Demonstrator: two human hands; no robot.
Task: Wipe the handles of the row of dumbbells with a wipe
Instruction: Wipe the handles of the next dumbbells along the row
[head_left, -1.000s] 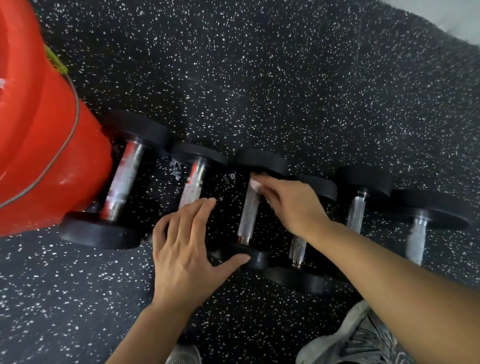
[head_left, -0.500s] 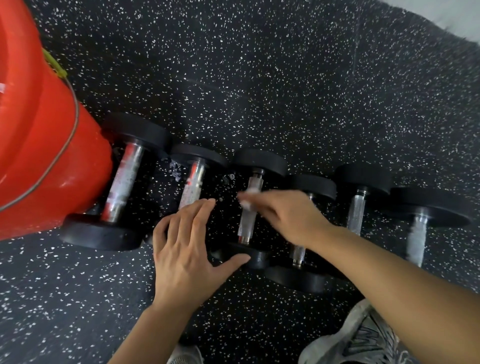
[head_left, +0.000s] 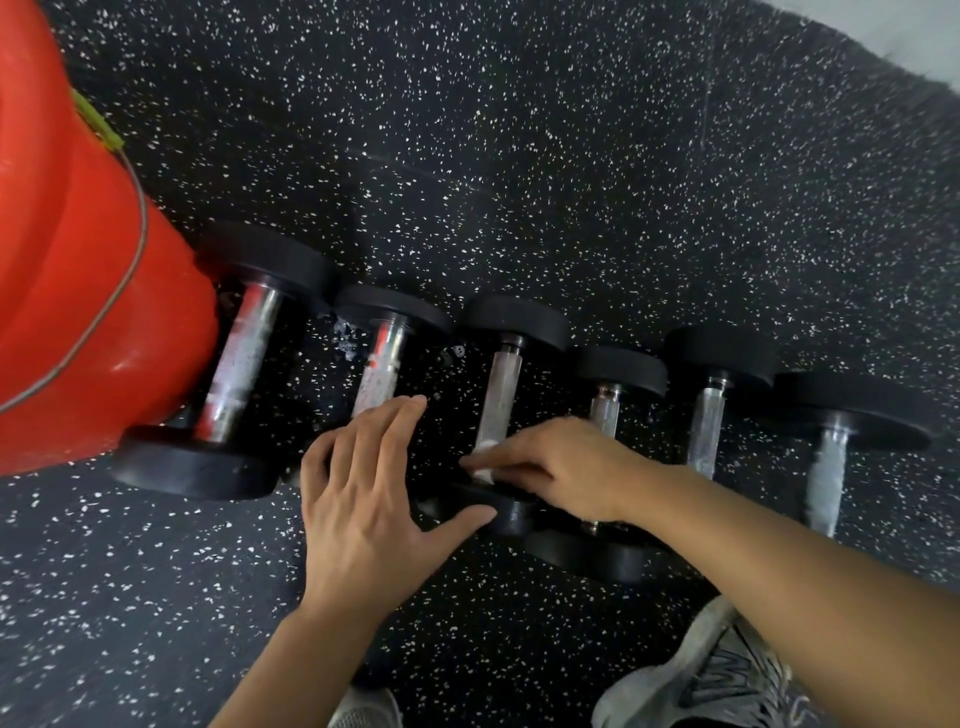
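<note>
Several black dumbbells with chrome handles lie in a row on the speckled floor. My right hand (head_left: 561, 467) is shut on a white wipe (head_left: 484, 466) pressed against the near end of the third dumbbell's handle (head_left: 501, 395). My left hand (head_left: 369, 499) lies flat with fingers spread over the near end of the second dumbbell (head_left: 382, 366), its thumb touching the third dumbbell's near weight (head_left: 511, 512). Most of the wipe is hidden under my fingers.
A large red bucket (head_left: 78, 291) with a wire handle stands at the left against the first dumbbell (head_left: 239, 364). Further dumbbells (head_left: 709, 421) continue to the right. My grey shoe (head_left: 722, 675) is at the bottom right. Black speckled rubber floor (head_left: 519, 156) stretches beyond.
My right hand has slid the wipe down the third dumbbell's handle from its far end to its near end. My left hand has stayed in place.
</note>
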